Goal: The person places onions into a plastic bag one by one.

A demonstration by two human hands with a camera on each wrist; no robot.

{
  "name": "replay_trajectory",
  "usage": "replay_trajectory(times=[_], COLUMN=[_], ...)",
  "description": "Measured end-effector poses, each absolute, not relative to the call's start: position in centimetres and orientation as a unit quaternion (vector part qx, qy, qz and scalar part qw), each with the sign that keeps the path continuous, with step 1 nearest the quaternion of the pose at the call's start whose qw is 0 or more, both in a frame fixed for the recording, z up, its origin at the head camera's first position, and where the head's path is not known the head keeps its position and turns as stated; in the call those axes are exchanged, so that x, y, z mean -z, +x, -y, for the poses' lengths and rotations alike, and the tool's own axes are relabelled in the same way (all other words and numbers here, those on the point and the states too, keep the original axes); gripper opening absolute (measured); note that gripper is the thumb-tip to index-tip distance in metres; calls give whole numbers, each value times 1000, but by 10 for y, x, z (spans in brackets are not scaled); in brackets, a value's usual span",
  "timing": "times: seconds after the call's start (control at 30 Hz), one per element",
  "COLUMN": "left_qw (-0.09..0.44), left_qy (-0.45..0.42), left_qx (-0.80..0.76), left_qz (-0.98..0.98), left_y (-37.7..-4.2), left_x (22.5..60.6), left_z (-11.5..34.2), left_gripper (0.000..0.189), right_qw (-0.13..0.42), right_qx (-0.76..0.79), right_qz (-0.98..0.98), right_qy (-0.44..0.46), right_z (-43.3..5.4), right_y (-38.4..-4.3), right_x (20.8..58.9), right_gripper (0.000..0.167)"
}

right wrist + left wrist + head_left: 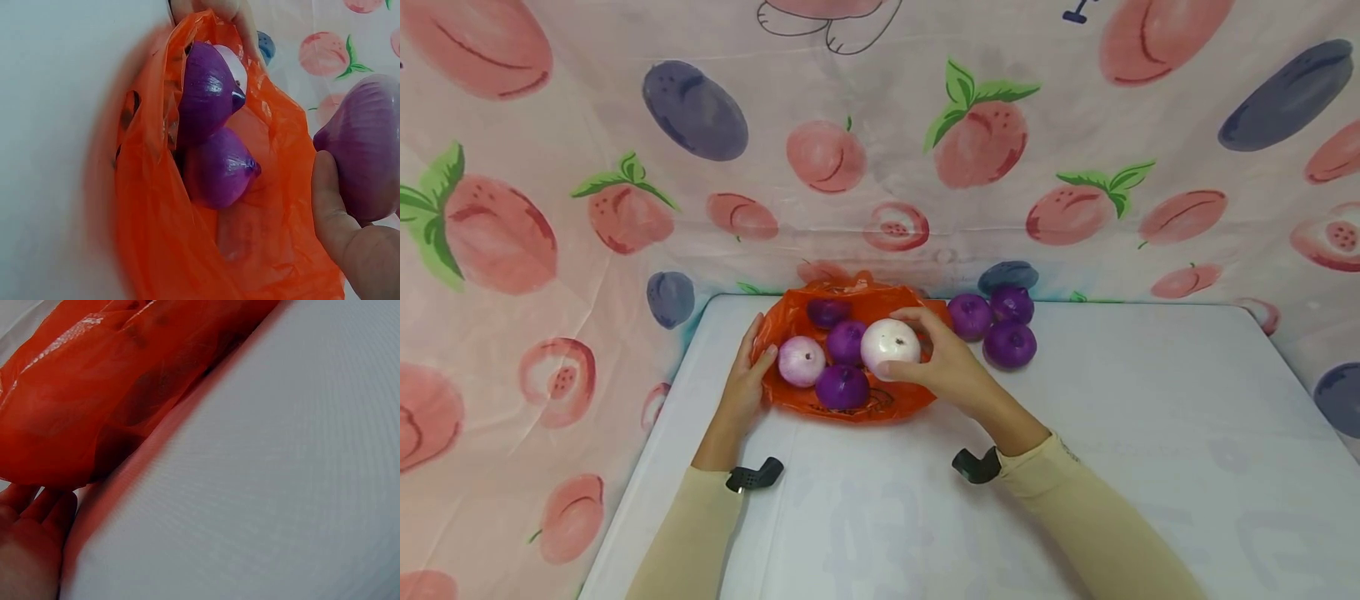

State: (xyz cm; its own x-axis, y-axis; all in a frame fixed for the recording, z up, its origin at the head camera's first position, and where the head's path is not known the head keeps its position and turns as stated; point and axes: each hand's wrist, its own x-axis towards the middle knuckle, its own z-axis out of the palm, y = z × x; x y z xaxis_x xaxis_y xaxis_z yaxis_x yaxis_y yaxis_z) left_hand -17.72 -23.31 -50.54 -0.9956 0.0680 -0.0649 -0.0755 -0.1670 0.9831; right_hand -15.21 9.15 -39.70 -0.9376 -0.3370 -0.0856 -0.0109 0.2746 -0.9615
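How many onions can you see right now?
8: three onions on the table, right of the orange bag; one onion in the right hand; four onions inside the bag, where more may be hidden.

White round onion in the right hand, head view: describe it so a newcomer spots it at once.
Toward the far edge of the white table, find the crinkled orange plastic bag. Right of the bag's centre, the right hand grips the round white onion. Unlike the deep purple onions and the pinkish white one nearby, it looks almost wholly white in the head view.
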Motion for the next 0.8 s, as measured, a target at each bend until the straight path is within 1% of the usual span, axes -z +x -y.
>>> replay_trajectory(times=[0.23, 0.4, 0.67, 0.8], left_qw=[46, 48, 50, 48], left_qy=[0, -2, -6, -8], left_qx=[-760, -761, -756, -754], left_qz=[-648, -647, -653, -655], left_y=[-176, -176, -176, -176], left_x=[504, 503, 504, 503], left_z=[233, 234, 233, 233], left_gripper=[62, 62, 65, 66], right_qw=[144, 138, 133, 135], right_qx=[601, 583, 579, 585], right_qz=[-779, -794, -797, -794], right_qy=[-106, -104, -108, -92], right_z=[-81, -74, -62, -54], right_y=[-159, -163, -170, -173], right_x=[401, 404, 413, 418], right_gripper=[65, 65, 71, 66])
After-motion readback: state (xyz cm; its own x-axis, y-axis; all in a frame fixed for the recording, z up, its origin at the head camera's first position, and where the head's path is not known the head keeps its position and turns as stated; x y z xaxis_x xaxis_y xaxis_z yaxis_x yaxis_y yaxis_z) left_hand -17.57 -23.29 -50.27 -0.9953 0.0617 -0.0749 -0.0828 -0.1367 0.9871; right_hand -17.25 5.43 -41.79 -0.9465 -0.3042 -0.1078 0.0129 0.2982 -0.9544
